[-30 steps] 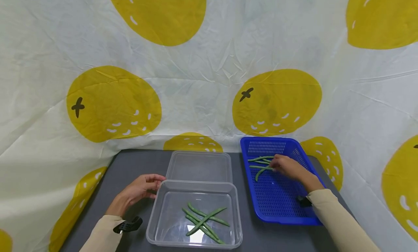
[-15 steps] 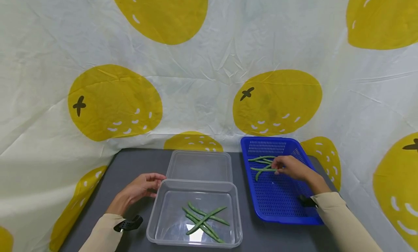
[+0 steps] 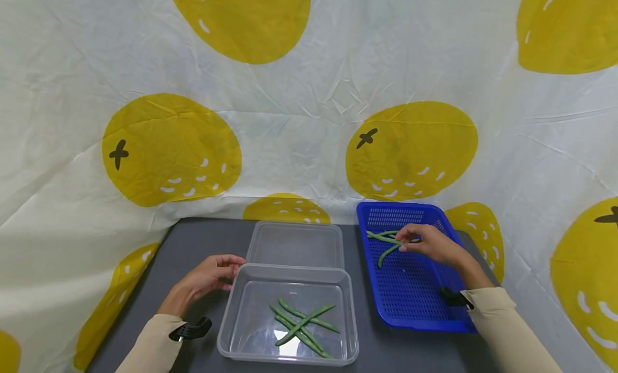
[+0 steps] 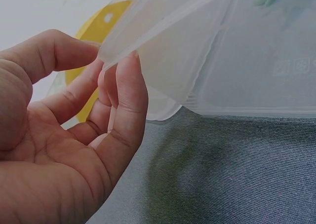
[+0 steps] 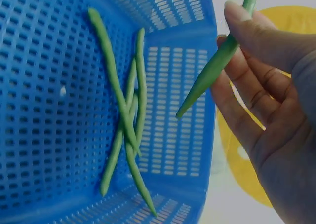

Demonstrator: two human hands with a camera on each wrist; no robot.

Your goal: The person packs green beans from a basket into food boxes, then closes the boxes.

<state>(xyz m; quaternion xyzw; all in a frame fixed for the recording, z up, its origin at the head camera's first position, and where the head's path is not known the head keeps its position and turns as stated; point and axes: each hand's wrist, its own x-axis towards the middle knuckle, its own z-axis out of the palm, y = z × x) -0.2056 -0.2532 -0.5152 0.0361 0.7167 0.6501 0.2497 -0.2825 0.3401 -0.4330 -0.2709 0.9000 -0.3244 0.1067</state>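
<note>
In the right wrist view my right hand pinches one green bean between thumb and fingers, above the blue basket. Several other beans lie crossed inside that basket. My left hand is at the upper left corner of the clear container; in the left wrist view, the thumb and fingers of the left hand pinch the rim corner. Several green beans lie crossed on the container's floor.
A clear lid lies flat behind the container on the dark grey table. Behind the table hangs a white cloth with yellow fruit prints.
My right hand has risen slightly, and the bean in its fingers now slants across the others at the basket's left. My left hand stays at the container corner.
</note>
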